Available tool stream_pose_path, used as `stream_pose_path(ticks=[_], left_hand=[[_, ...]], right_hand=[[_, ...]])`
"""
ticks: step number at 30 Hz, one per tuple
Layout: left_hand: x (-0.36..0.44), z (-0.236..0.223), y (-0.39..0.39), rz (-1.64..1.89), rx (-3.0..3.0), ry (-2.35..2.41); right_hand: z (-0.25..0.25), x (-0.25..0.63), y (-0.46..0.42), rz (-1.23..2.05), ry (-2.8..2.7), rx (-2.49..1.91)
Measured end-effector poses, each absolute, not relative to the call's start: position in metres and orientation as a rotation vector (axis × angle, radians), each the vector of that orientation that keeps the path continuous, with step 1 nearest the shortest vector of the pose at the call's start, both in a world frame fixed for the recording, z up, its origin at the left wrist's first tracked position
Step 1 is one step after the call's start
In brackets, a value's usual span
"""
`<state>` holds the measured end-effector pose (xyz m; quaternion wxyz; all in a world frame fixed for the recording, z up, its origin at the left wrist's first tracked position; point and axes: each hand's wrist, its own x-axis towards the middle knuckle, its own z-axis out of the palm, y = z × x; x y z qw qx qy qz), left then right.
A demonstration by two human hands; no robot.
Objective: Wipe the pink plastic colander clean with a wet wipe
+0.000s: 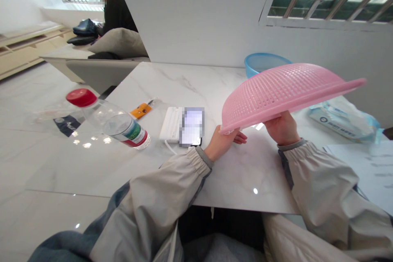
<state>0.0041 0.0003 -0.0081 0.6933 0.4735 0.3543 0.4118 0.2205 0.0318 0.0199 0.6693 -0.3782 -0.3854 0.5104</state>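
Note:
A pink plastic colander (285,92) is held above the table, tilted and bottom side up, with its rim facing down. My left hand (224,141) is at the near left end of the rim; a few fingertips show below it and the rest is hidden. Beneath the near edge is my right hand (282,129), closed on the colander, most of its fingers covered by it. To the left of my left hand lie a phone (192,127) and a white power bank (171,124) with a cable.
A blue basin (267,59) stands behind the colander by the wall. Wipes (342,120) and paper sheets (374,168) lie at right. A clear bottle with a red cap (81,97) and an orange pouch (141,110) are at left. A person (118,10) sits beyond the partition.

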Motion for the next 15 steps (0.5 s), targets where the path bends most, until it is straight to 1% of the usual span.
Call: stream_pose_path(ticks=[5,15], left_hand=[[0.005,0.0,-0.004,0.887,0.973,0.807],[0.004,0.009,-0.007,0.855,0.971,0.765]], right_hand=[[0.016,0.224,0.029,1.359,-0.917,-0.985],[0.015,0.22,0.025,1.493,-1.011,-1.103]])
